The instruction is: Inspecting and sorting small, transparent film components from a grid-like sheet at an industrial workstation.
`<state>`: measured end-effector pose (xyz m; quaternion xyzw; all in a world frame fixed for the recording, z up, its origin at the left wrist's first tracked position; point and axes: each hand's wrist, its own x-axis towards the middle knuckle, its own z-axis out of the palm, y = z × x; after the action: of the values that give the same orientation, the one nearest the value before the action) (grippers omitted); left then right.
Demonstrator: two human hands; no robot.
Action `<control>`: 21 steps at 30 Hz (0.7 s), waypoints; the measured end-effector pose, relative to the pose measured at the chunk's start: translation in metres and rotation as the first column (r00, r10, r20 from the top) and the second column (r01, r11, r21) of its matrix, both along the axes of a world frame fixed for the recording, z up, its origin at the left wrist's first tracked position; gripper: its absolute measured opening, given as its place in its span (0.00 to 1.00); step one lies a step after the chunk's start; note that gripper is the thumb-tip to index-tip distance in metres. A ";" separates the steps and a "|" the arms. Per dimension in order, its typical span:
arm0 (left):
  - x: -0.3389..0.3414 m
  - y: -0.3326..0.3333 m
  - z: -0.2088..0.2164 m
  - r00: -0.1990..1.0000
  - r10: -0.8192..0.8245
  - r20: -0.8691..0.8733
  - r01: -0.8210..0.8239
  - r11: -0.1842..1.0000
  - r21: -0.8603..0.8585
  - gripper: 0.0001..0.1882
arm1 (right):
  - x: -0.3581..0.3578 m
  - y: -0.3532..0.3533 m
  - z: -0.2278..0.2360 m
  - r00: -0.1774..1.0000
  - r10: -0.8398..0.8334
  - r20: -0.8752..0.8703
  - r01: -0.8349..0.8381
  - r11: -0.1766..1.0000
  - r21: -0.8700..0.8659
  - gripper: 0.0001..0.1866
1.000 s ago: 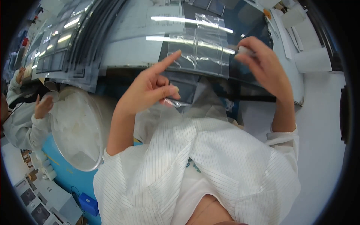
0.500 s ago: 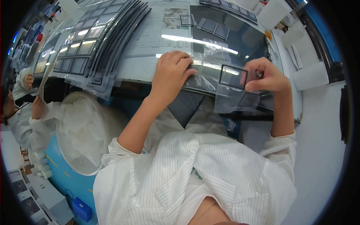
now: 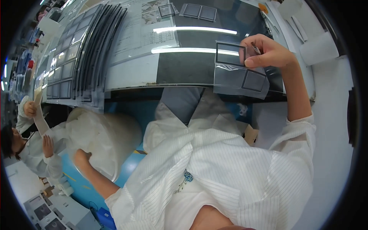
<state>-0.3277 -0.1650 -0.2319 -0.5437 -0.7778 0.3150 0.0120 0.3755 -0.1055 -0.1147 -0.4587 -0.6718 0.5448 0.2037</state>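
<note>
My right hand [image 3: 266, 51] pinches the edge of a small clear panel with a black square frame [image 3: 230, 53], held above the table's front edge. A thin dark pointed thing also shows between its fingers; its kind is unclear. Below the panel hangs a clear plastic sheet [image 3: 226, 80] bearing a second dark-framed square [image 3: 254, 80]. My left hand [image 3: 81, 157] is at the rim of a large white bin [image 3: 126, 128], over crumpled translucent film [image 3: 90, 134]. Its thumb shows, but the other fingers are hidden, so what they hold cannot be seen.
Fanned stacks of framed panel sheets [image 3: 82, 50] fill the table's left. Further back lie a single frame [image 3: 166, 10], a pair of panels [image 3: 198, 12] and a printed sheet [image 3: 143, 38] under clear film. A co-worker's hand [image 3: 48, 146] is beyond the bin. White rolls [image 3: 320, 49] stand at right.
My left hand has left the table and swung down left to the bin. Crinkled clear film that lay by it is gone from the tabletop. My right hand still holds the framed panel.
</note>
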 end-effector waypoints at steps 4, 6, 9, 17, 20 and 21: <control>0.053 -0.011 0.009 0.878 -0.275 0.393 0.148 0.935 0.323 0.29 | -0.027 0.008 0.002 0.997 0.069 0.032 -0.067 0.996 -0.056 0.17; 0.180 0.007 0.060 0.284 -0.338 0.897 0.248 0.930 0.272 0.20 | -0.039 0.015 0.001 0.985 0.166 0.037 -0.162 0.982 -0.097 0.16; 0.281 0.011 0.072 -0.376 -0.259 0.890 0.087 0.946 0.312 0.19 | -0.054 0.020 0.007 0.963 0.264 0.059 -0.256 0.960 -0.113 0.14; 0.368 0.055 0.070 -0.556 -0.033 0.831 0.166 0.975 0.150 0.11 | -0.083 0.028 0.011 0.910 0.404 0.094 -0.384 0.907 -0.173 0.12; 0.367 0.049 0.063 -0.554 -0.173 0.814 -0.064 0.984 0.165 0.08 | -0.060 0.032 0.012 0.961 0.243 0.135 -0.227 0.966 -0.123 0.12; 0.366 0.046 0.061 -0.551 -0.172 0.817 -0.059 0.984 0.168 0.08 | -0.052 0.034 0.004 0.976 0.195 0.099 -0.188 0.979 -0.076 0.13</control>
<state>0.0386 -0.1189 -0.1713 -0.5780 -0.3637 -0.3816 -0.6229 0.3237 -0.0713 -0.1110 -0.4265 -0.7042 0.5589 0.0990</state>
